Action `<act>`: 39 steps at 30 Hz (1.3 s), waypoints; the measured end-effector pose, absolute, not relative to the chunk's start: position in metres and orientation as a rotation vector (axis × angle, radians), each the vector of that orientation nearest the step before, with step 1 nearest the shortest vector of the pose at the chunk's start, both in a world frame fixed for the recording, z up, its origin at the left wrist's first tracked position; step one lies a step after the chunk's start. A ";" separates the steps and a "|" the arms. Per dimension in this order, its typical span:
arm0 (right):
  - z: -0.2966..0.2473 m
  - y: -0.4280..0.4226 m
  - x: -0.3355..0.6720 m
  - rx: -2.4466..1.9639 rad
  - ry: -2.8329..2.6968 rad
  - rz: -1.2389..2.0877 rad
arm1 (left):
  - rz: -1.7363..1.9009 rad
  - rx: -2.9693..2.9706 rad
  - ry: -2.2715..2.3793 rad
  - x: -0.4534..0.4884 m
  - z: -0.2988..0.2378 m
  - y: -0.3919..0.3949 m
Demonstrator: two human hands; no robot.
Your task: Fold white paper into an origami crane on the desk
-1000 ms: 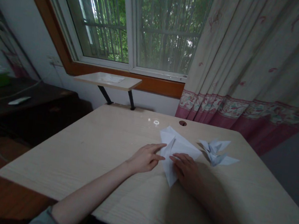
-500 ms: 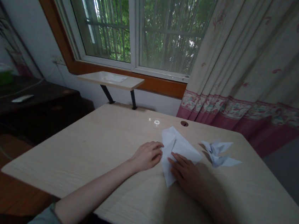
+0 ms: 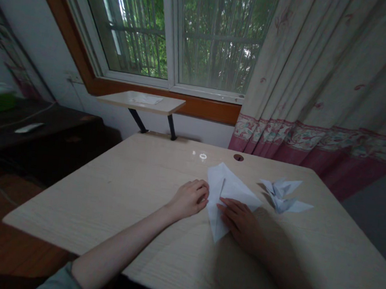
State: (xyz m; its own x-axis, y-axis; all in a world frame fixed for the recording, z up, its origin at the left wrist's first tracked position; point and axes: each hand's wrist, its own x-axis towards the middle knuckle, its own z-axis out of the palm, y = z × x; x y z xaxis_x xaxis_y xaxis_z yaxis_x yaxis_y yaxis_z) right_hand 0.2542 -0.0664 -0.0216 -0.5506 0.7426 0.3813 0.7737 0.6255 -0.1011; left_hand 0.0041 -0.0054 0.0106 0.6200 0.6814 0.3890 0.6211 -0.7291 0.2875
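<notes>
Head camera view: a white folded paper lies on the pale wooden desk, just right of and below the middle of the frame. One corner points toward the top of the frame, another toward the bottom, and a third toward the right; a short upright crease or flap edge shows near its middle.

At the paper's left edge is the left hand, its fingers curled inward; whether they pinch the edge or only rest against it, I cannot tell. Across the paper's lower right part lies the right hand, palm down, fingers stretched out and close together, their tips near the crease. Its forearm runs to the lower right corner of the frame, in shadow, while the left forearm reaches in from the lower left, out of a grey-green sleeve.

Right of the paper, well apart from the left hand, sits a pointed white paper figure. Above the paper, near the desk's far edge, is a round brown hole. A small raised shelf stands left of upper centre, below the window; a floral curtain fills the upper right.
</notes>
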 end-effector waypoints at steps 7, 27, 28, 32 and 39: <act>-0.021 -0.066 0.253 -1.208 -2.448 -0.133 | 0.762 2.680 1.095 0.004 0.012 -0.007; -0.028 -0.064 0.256 -1.218 -2.445 -0.061 | 0.602 2.694 1.042 0.001 0.014 -0.003; -0.027 -0.064 0.256 -1.219 -2.450 -0.053 | 0.596 2.692 1.033 0.001 0.014 -0.003; -0.025 -0.064 0.256 -1.212 -2.466 -0.038 | 0.590 2.691 0.992 0.001 0.012 -0.002; -0.025 -0.063 0.257 -1.209 -2.476 0.007 | 0.573 2.700 0.934 0.001 0.011 -0.001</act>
